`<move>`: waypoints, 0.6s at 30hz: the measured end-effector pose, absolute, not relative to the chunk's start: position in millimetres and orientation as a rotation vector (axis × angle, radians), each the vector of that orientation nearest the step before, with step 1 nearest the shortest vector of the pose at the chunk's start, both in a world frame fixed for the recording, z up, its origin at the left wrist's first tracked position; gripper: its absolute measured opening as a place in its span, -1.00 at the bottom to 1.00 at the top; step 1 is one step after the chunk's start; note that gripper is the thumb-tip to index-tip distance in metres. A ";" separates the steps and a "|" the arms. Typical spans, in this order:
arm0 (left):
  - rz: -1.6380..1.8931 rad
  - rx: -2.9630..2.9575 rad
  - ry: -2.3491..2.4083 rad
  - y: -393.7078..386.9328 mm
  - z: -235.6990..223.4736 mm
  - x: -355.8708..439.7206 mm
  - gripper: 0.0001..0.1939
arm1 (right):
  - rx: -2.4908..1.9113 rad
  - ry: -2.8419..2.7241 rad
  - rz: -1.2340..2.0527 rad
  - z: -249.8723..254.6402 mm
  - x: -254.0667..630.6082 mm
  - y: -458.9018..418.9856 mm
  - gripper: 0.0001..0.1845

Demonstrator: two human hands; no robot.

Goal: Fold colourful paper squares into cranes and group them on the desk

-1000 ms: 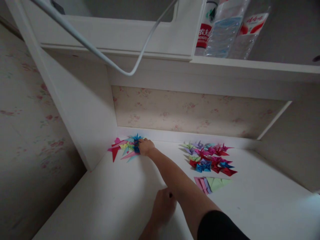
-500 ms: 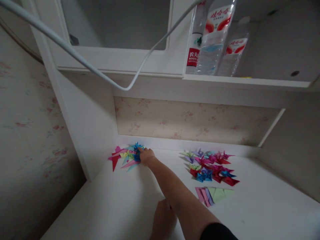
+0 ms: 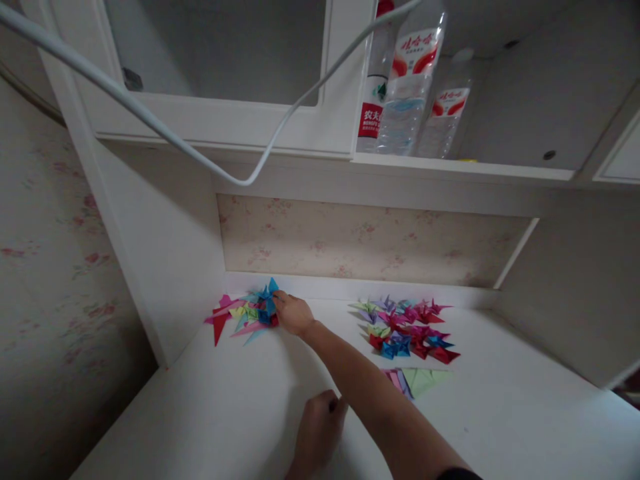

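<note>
Blue paper crane (image 3: 271, 289), one: left of centre in the frame, at the top right edge of a heap, pinched in the right hand (image 3: 296, 316), thumb and fingers drawn narrow.

Heap of folded paper (image 3: 244, 311), left of centre: pieces in pink, red, yellow, pale blue and blue, overlapping; a red point (image 3: 219, 327) juts toward the viewer.

Left hand (image 3: 316, 430), bottom centre: curled into a loose fist above or on the desk, beside the right forearm; whether anything lies inside cannot be told.

Group of paper cranes (image 3: 407, 328), right of centre: loose rows, in green, lilac, magenta, red and blue.

Flat folded papers, just below that group: one pale green (image 3: 426, 381), with pink and lilac strips (image 3: 396, 381) at its left, partly behind the forearm.

Desk (image 3: 210, 420), white, across the lower frame.

Floral back panel (image 3: 345, 240), mid-frame.

White cable (image 3: 200, 158), sagging across the upper left.

Plastic bottles (image 3: 407, 120), three, on a shelf (image 3: 465, 171), upper right.
</note>
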State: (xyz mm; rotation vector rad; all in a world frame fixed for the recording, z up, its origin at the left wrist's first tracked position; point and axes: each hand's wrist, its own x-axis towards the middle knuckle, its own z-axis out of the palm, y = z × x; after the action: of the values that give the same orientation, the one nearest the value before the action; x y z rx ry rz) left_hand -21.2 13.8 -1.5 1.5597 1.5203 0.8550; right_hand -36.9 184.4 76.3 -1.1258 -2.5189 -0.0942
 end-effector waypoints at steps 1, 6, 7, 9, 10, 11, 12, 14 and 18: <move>0.868 1.561 1.517 14.6 -3.7 -20.7 -0.67 | -1.117 -2.465 -0.087 77.5 -29.0 176.4 -0.65; 0.929 1.597 1.516 16.7 -7.6 -20.0 -0.66 | -1.077 -2.026 0.086 66.3 19.8 126.1 -0.71; 0.935 1.601 1.510 16.6 -7.0 -20.3 -0.67 | -1.051 -1.878 0.181 61.8 31.5 114.4 -0.74; 0.944 1.614 1.500 16.5 -5.9 -20.9 -0.67 | -1.023 -1.593 0.377 51.9 56.1 90.3 -0.80; 0.947 1.620 1.493 16.4 -5.7 -21.1 -0.66 | -1.034 -1.481 0.462 46.6 68.2 78.1 -0.81; 0.948 1.623 1.489 16.4 -5.9 -21.3 -0.65 | -1.049 -1.381 0.546 41.2 79.7 66.2 -0.82; 0.947 1.625 1.486 16.5 -6.2 -21.5 -0.64 | -1.060 -1.292 0.630 35.7 90.3 54.9 -0.81; 0.948 1.624 1.483 16.4 -7.3 -21.8 -0.61 | -1.057 -1.147 0.794 24.6 107.8 34.9 -0.78; 1.000 1.586 1.444 14.8 -5.5 -22.9 -0.57 | -1.042 -1.013 1.018 5.7 125.6 11.2 -0.74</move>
State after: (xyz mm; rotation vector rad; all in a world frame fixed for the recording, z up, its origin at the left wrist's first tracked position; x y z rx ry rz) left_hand -22.9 14.8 -5.5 1.5856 1.4437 1.0000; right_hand 125.6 11.2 5.7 -1.0419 -1.0134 1.0183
